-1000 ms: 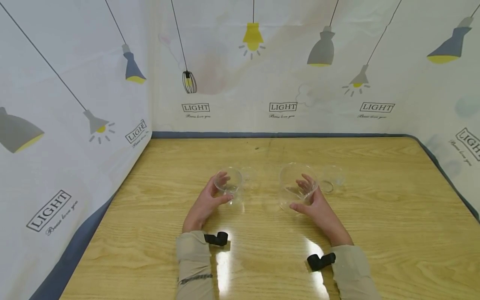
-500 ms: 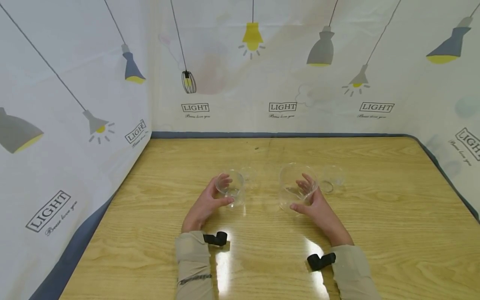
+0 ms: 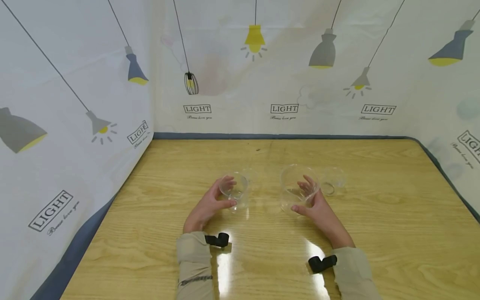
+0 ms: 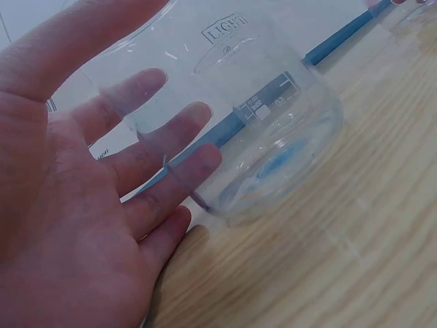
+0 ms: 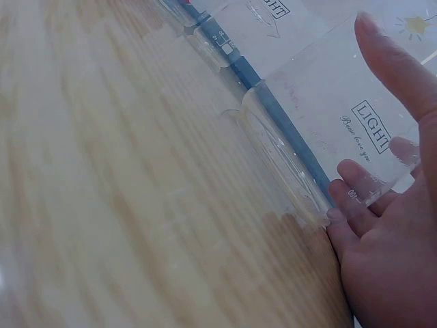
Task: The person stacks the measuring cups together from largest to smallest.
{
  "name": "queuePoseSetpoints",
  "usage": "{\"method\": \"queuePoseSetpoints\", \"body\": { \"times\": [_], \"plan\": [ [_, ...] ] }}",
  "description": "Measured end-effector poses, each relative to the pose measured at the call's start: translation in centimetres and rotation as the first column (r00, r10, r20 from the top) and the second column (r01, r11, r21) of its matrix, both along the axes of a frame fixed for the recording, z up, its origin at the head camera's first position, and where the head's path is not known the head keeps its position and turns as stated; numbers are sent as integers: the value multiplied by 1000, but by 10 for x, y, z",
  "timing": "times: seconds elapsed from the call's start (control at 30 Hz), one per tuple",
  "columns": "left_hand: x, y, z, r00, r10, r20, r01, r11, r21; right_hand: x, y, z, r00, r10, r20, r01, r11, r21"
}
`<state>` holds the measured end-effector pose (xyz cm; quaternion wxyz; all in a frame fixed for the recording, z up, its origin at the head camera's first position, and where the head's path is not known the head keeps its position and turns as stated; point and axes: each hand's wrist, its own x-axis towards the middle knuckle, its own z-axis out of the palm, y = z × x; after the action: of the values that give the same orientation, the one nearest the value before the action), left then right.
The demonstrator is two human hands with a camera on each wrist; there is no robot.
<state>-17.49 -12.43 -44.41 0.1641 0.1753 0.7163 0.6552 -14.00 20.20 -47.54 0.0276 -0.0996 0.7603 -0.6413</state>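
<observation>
Fingers [image 4: 153, 150] curl round two clear cylindrical beakers [image 3: 240, 191]; glossy, grained wood [image 3: 270, 250] beneath.

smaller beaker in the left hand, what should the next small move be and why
Probably ease the smaller beaker toward the larger beaker: the left hand and right hand each hold one, table lies between them, and the smaller one's narrower rim suggests it might fit inside.
</observation>
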Motion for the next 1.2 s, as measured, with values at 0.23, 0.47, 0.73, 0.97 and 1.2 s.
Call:
{"method": "queuePoseSetpoints", "body": {
  "times": [0.23, 0.47, 0.73, 0.97, 1.2],
  "plan": [
    [-1, 2, 1, 999, -41, -9, 41, 999, 5, 2, -2, 8, 1000, 14, 19, -13, 1000, -11],
    [-3, 4, -2, 997, -74, -5, 74, 997, 0, 9, -8, 26, 1000, 7, 20, -8, 1000, 27],
    [-4, 11, -5, 995, -103, -8, 103, 995, -16, 2, -2, 7, 1000, 12, 0, -12, 1000, 17],
    [-1, 13, 5, 994, -112, -7, 112, 993, -27, -3, 1, -3, 1000, 5, -18, -4, 1000, 21],
    [-2, 15, 3, 990, -138, 8, 138, 990, -10, -2, 0, -2, 1000, 5, -9, -5, 1000, 8]
  ]
}}
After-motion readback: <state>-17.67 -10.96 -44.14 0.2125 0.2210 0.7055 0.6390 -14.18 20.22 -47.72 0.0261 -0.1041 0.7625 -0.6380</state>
